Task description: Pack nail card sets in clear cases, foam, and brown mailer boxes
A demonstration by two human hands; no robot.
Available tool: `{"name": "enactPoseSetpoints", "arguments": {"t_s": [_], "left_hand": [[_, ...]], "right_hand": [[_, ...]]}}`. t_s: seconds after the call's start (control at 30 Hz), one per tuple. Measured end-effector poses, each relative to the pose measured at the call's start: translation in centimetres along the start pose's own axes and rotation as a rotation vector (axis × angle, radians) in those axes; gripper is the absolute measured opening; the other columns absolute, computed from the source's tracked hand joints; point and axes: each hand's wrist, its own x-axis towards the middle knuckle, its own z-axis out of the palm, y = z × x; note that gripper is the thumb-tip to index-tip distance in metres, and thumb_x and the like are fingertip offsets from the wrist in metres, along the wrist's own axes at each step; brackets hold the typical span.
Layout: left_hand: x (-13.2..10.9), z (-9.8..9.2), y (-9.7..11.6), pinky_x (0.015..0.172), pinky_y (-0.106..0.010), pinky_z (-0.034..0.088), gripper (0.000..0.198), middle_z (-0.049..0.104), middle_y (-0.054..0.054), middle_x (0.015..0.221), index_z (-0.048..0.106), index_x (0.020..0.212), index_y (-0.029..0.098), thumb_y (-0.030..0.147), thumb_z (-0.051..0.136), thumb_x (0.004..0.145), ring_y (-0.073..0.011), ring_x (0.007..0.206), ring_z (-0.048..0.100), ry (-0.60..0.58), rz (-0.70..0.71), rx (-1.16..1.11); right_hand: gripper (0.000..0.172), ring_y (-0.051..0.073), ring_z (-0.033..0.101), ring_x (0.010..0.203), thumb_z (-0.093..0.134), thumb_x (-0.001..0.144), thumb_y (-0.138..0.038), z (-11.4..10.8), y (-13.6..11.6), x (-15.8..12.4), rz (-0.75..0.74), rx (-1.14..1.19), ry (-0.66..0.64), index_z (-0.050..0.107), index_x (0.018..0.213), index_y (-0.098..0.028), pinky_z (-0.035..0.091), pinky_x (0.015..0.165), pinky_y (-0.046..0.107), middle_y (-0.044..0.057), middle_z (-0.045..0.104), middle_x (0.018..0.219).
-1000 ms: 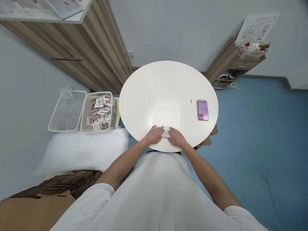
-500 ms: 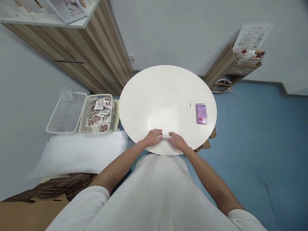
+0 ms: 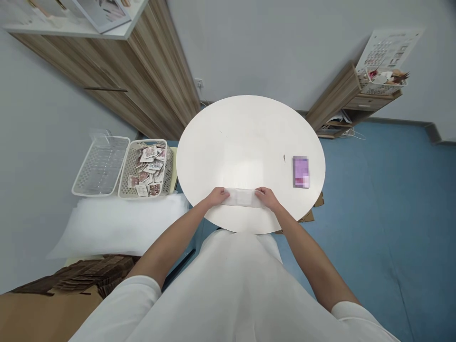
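A folded translucent white wrapping sheet (image 3: pixel 242 197) lies flat as a wide strip near the front edge of the round white table (image 3: pixel 242 142). My left hand (image 3: pixel 216 196) pinches its left end between thumb and fingers. At the opposite end, my right hand (image 3: pixel 268 197) grips the upper right corner the same way. Whether anything lies inside the folds, I cannot tell. To the right on the table is a purple box (image 3: pixel 301 172), its face blurred out. Small dark specks mark the tabletop.
Left of the table, a white basket (image 3: pixel 121 183) holds many printed cards, beside another basket (image 3: pixel 74 183) of clear plastic cases. A stack of translucent white sheets (image 3: pixel 124 225) lies before them, with flattened cardboard (image 3: pixel 81 280) nearer me. Wooden cabinets (image 3: pixel 153 71) stand behind.
The narrow rolled strip between my hands is now a wider flat strip. My hands have moved apart and slightly away from me, each at one end of it.
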Motion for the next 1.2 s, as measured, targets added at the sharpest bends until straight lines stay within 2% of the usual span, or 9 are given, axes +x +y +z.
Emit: {"name": "enactPoseSetpoints", "arguments": {"t_s": [0.1, 0.2, 0.27, 0.33, 0.47, 0.6, 0.77, 0.97, 1.2], "left_hand": [[-0.2, 0.0, -0.5, 0.051, -0.027, 0.040, 0.025, 0.056, -0.001, 0.058, 0.052, 0.060, 0.018, 0.039, 0.048, 0.074, -0.0155, 0.057, 0.054, 0.068, -0.083, 0.067], [-0.6, 0.2, -0.4, 0.059, -0.031, 0.042, 0.020, 0.061, -0.004, 0.068, 0.056, 0.070, 0.018, 0.037, 0.049, 0.074, -0.0198, 0.067, 0.057, 0.214, -0.090, 0.196], [-1.0, 0.6, 0.0, 0.070, -0.035, 0.043, 0.025, 0.062, -0.009, 0.088, 0.056, 0.090, 0.017, 0.036, 0.048, 0.076, -0.0233, 0.083, 0.057, 0.378, 0.023, 0.337], [-1.4, 1.3, 0.5, 0.086, -0.039, 0.038, 0.040, 0.056, -0.013, 0.111, 0.050, 0.108, 0.016, 0.040, 0.049, 0.076, -0.0266, 0.104, 0.050, 0.429, 0.256, 0.478], [-1.3, 3.1, 1.1, 0.100, -0.042, 0.024, 0.061, 0.034, -0.011, 0.137, 0.036, 0.126, 0.021, 0.042, 0.056, 0.072, -0.0277, 0.125, 0.030, 0.188, 0.601, 0.680], [-1.1, 4.0, 1.2, 0.098, -0.040, 0.025, 0.053, 0.033, -0.012, 0.138, 0.033, 0.128, 0.019, 0.029, 0.049, 0.079, -0.0242, 0.125, 0.032, 0.124, 0.596, 0.723], [-3.1, 3.3, 0.7, 0.098, -0.040, 0.025, 0.055, 0.043, -0.011, 0.131, 0.032, 0.129, 0.018, 0.038, 0.045, 0.080, -0.0240, 0.120, 0.039, 0.034, 0.627, 0.611], [-4.9, 2.7, 1.3, 0.094, -0.037, 0.029, 0.041, 0.059, -0.004, 0.111, 0.049, 0.115, 0.023, 0.045, 0.040, 0.081, -0.0211, 0.101, 0.053, -0.109, 0.522, 0.433], [-2.6, 1.3, 0.9, 0.072, -0.028, 0.041, 0.035, 0.061, -0.004, 0.097, 0.060, 0.093, 0.020, 0.046, 0.042, 0.079, -0.0186, 0.087, 0.056, 0.000, 0.287, 0.071]], "right_hand": [[0.024, 0.018, 0.057, 0.075, 0.049, 0.072, -0.036, 0.2, 0.8, 0.4, 0.086, -0.038, 0.142, 0.059, 0.088, -0.020, 0.047, 0.067, 0.032, 0.004, 0.062, 0.086], [0.035, 0.022, 0.055, 0.087, 0.048, 0.073, -0.031, 0.6, 1.2, -0.3, 0.022, -0.156, 0.297, 0.052, 0.106, -0.019, 0.045, 0.075, 0.038, 0.009, 0.058, 0.099], [0.040, 0.026, 0.050, 0.102, 0.048, 0.075, -0.028, 0.9, 1.2, -1.1, -0.148, -0.307, 0.386, 0.047, 0.113, -0.018, 0.041, 0.084, 0.043, 0.013, 0.052, 0.113], [0.040, 0.029, 0.041, 0.115, 0.052, 0.075, -0.029, 1.3, 1.0, -1.8, -0.360, -0.461, 0.316, 0.047, 0.113, -0.018, 0.034, 0.092, 0.046, 0.014, 0.046, 0.123], [0.049, 0.030, 0.031, 0.125, 0.062, 0.070, -0.031, 2.3, 0.3, -2.2, -0.574, -0.674, -0.014, 0.045, 0.114, -0.020, 0.031, 0.096, 0.047, 0.012, 0.034, 0.136], [0.042, 0.027, 0.038, 0.121, 0.056, 0.073, -0.023, 2.7, -0.1, -2.2, -0.526, -0.730, -0.055, 0.046, 0.113, -0.019, 0.036, 0.092, 0.044, 0.014, 0.037, 0.135], [0.046, 0.026, 0.048, 0.108, 0.056, 0.073, -0.035, 2.4, -0.3, -4.3, -0.470, -0.644, -0.131, 0.044, 0.114, -0.018, 0.039, 0.087, 0.040, 0.012, 0.049, 0.123], [0.033, 0.020, 0.054, 0.091, 0.048, 0.079, -0.040, 2.0, -1.1, -6.6, -0.362, -0.449, -0.227, 0.048, 0.105, -0.020, 0.041, 0.078, 0.033, 0.007, 0.059, 0.102], [0.032, 0.018, 0.053, 0.083, 0.040, 0.081, -0.048, 1.0, -2.5, -3.3, -0.178, -0.294, -0.145, 0.057, 0.085, -0.021, 0.040, 0.071, 0.030, 0.004, 0.059, 0.090]]}}
